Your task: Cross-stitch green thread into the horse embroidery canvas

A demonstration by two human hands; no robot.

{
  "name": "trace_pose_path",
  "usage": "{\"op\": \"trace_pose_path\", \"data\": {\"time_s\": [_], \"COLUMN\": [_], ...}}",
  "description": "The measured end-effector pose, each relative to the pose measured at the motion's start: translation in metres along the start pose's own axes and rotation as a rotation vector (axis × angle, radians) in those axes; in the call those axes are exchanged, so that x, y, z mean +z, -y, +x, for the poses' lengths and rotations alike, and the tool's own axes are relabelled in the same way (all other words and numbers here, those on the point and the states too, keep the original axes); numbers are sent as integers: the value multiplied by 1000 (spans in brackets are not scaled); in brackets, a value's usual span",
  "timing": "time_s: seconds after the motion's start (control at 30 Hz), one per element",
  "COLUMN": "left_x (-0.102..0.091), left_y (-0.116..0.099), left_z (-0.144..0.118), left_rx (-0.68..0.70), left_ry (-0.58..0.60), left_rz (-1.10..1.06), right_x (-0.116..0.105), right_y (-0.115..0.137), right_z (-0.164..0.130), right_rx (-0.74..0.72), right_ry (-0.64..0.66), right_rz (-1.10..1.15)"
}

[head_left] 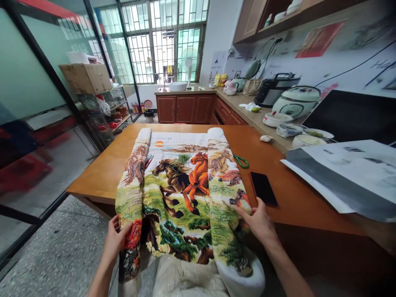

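Observation:
A long embroidered cloth (179,181) showing running horses lies on the wooden table (102,169), rolled up along both long sides. My left hand (114,239) grips the left roll near its lower end, at the table's front edge. My right hand (258,220) rests with spread fingers on the right roll. The cloth's near end hangs off the table toward me. A black phone (263,188) lies just right of my right hand, and green-handled scissors (241,161) sit beyond it.
Large printed sheets (343,173) cover the table's right end. A counter on the right carries a rice cooker (297,102), bowls and an air fryer (274,88). A glass partition and a shelf with a cardboard box (85,77) stand at the left.

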State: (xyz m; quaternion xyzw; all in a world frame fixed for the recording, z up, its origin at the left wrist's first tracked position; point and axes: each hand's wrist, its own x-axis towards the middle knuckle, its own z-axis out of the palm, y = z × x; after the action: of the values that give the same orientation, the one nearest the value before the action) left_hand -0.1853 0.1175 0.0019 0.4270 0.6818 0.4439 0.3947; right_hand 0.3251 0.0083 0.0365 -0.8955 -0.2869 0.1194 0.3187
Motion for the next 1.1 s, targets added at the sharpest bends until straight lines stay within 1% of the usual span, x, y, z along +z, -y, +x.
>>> {"op": "trace_pose_path", "data": {"time_s": [0.07, 0.1, 0.13, 0.2, 0.27, 0.33, 0.37, 0.4, 0.43, 0.47, 0.53, 0.57, 0.63, 0.67, 0.7, 0.73, 0.77, 0.8, 0.83, 0.87, 0.9, 0.93, 0.97, 1.0, 1.03, 1.07, 1.1], "left_x": [14, 17, 17, 6, -12, -28, -33, -33, -29, -21, 3, 16, 35, 39, 40, 38, 33, 27, 21, 17, 15, 15, 19, 25, 35, 48, 63], "left_y": [11, 15, 17, 10, -11, -40, -56, -72, -86, -99, -116, -120, -123, -122, -120, -118, -114, -109, -102, -95, -85, -75, -66, -57, -52, -50, -53], "left_z": [-1, -2, -2, 2, 8, 10, 9, 5, -1, -9, -27, -36, -50, -54, -55, -54, -52, -51, -50, -52, -56, -63, -73, -83, -95, -105, -113], "left_rx": [-6, 12, 42, 96, 124, 157, 185, 230, 289, 358, 491, 546, 651, 676, 682, 677, 669, 663, 667, 683, 711, 747, 786, 820, 832, 831, 821], "left_ry": [22, 31, 38, 55, 80, 105, 117, 102, 61, 15, -57, -50, 38, 64, 77, 80, 77, 70, 57, 36, 16, 11, 30, 96, 201, 309, 404], "left_rz": [-3, 20, 68, 231, 450, 697, 819, 931, 1044, 1161, 1378, 1448, 1490, 1483, 1466, 1443, 1413, 1375, 1320, 1241, 1134, 1000, 847, 689, 551, 443, 379], "right_x": [3, 3, 2, -7, -26, -49, -59, -66, -69, -68, -51, -38, -9, 3, 13, 19, 22, 22, 20, 17, 13, 11, 10, 10, 11, 14, 16], "right_y": [6, 10, 14, 23, 35, 53, 66, 81, 99, 117, 155, 172, 198, 204, 206, 201, 191, 176, 157, 135, 112, 89, 66, 46, 29, 15, 4], "right_z": [-7, -9, -9, -3, 7, 18, 21, 23, 21, 18, 3, -6, -24, -33, -40, -45, -49, -52, -54, -56, -58, -62, -68, -76, -86, -96, -106], "right_rx": [28, 40, 44, 35, 4, -64, -131, -213, -305, -374, -437, -465, -539, -574, -605, -636, -664, -685, -695, -684, -643, -566, -468, -378, -307, -262, -237], "right_ry": [-5, 16, 50, 124, 157, 165, 180, 200, 224, 264, 328, 371, 500, 574, 643, 702, 734, 730, 699, 623, 545, 512, 523, 555, 591, 619, 637], "right_rz": [5, 36, 81, 176, 214, 152, 73, -32, -150, -261, -282, -272, -216, -189, -143, -56, 68, 219, 392, 528, 605, 640, 646, 640, 636, 636, 641]}}
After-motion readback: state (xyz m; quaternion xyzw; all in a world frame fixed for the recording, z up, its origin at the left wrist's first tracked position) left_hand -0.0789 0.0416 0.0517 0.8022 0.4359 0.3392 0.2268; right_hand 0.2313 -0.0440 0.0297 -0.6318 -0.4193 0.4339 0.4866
